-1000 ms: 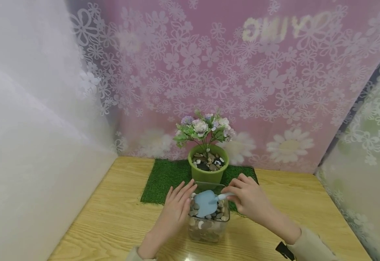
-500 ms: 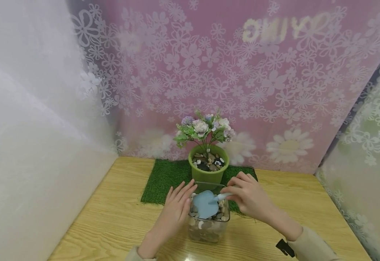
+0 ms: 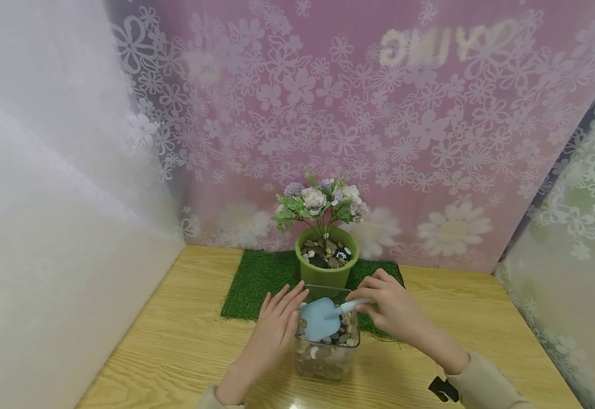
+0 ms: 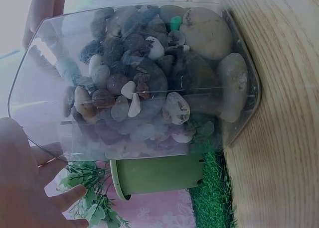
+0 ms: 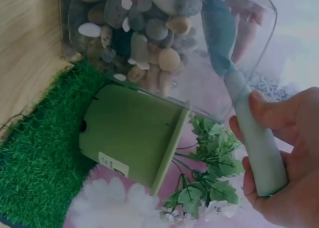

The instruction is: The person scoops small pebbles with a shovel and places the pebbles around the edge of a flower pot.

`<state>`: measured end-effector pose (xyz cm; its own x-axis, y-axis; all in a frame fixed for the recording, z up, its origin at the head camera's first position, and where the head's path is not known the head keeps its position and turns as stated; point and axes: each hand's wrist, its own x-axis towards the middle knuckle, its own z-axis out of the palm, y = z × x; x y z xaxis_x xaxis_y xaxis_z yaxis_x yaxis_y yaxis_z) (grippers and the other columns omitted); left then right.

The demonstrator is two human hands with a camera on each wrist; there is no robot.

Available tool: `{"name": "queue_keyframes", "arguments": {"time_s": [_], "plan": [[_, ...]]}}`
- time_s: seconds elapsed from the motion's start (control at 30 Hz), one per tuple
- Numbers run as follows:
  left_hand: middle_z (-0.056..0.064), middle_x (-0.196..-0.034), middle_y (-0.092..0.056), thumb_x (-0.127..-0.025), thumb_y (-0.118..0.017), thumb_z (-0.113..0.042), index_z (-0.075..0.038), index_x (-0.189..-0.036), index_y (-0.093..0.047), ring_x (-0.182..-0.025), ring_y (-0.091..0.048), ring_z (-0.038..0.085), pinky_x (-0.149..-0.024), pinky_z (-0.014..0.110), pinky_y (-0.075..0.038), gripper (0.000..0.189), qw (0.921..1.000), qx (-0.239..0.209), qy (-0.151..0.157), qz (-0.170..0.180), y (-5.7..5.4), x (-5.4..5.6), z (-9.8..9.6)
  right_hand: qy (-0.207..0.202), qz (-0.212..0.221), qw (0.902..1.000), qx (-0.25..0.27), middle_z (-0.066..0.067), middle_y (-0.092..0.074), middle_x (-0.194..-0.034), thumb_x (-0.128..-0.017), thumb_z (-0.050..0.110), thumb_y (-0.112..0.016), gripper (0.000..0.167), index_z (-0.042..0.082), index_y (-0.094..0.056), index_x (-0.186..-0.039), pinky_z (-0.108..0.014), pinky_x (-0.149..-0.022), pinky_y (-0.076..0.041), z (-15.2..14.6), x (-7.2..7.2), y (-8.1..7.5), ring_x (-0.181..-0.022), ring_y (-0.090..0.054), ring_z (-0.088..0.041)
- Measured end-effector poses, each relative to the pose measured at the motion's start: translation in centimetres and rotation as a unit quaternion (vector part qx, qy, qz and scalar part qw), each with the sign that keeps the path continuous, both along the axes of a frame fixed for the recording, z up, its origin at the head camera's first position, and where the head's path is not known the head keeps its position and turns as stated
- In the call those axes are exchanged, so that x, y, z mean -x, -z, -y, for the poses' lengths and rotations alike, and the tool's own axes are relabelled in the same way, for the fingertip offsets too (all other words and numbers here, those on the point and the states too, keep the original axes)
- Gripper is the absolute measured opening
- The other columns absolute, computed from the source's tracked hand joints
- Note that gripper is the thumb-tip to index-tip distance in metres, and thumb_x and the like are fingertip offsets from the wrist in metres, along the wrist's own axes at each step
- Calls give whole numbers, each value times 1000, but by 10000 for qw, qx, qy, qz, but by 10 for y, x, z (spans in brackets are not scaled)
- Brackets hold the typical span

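Observation:
My right hand [image 3: 392, 307] grips the handle of a light blue toy shovel [image 3: 322, 319]. The blade is inside a clear plastic container [image 3: 325, 372], over the pebbles [image 4: 119, 83] that fill its lower part. One brownish pebble [image 3: 303, 322] shows at the blade's left edge. In the right wrist view, thumb and fingers wrap the shovel handle [image 5: 259, 143]. My left hand [image 3: 272, 332] touches the container's left side near the rim, its fingers straight and slightly spread. It holds nothing.
Just behind the container stands a green flowerpot [image 3: 326, 275] with flowers [image 3: 323, 200] and stones. It sits on an artificial grass mat [image 3: 259, 284] on the wooden table [image 3: 175, 335]. A pink floral backdrop [image 3: 297, 113] rises behind.
The shovel blade has shifted and tilted slightly, and a brownish pebble now shows at its left edge. More of the handle is visible by my right hand. My left hand stays in place.

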<state>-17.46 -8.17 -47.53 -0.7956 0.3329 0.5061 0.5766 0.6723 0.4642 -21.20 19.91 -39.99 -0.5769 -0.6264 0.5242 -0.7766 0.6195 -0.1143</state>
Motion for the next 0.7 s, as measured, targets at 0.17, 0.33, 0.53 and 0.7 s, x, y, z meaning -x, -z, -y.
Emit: {"name": "queue_keyframes", "arguments": {"time_s": [0.17,0.33,0.53,0.7], "plan": [[-4,-164,-34,-112,-37,-24,-21,-155,-44,-149,-32,34,-116,70,-19,45,10000,29,13,87,1,0,1,118,482,9988,49,12,-68,-89,-80,13,-84,22,23,-81,-100,-25,-66,-38,-1,-2,-2,-79,-37,-5],[-4,-164,-34,-111,-38,-21,-18,-155,-45,-149,-32,34,-115,71,-19,44,9999,24,64,157,1,0,0,247,1094,9933,279,15,-69,-91,-86,15,-79,20,24,-81,-103,-25,-67,-35,-11,-3,-1,-79,-38,-5],[-5,-164,-33,-110,-41,-18,-18,-155,-45,-149,-32,34,-116,71,-19,45,10000,25,29,79,2,1,0,405,968,9933,478,14,-70,-93,-84,16,-81,22,27,-80,-104,-24,-66,-36,-22,-5,2,-79,-42,-5],[-4,-163,-35,-108,-45,-14,-21,-155,-45,-148,-34,34,-115,71,-20,47,10000,7,-16,-45,4,2,0,445,751,9947,544,15,-71,-92,-82,15,-82,26,27,-80,-104,-23,-64,-36,-28,-7,6,-78,-42,-1]]}}
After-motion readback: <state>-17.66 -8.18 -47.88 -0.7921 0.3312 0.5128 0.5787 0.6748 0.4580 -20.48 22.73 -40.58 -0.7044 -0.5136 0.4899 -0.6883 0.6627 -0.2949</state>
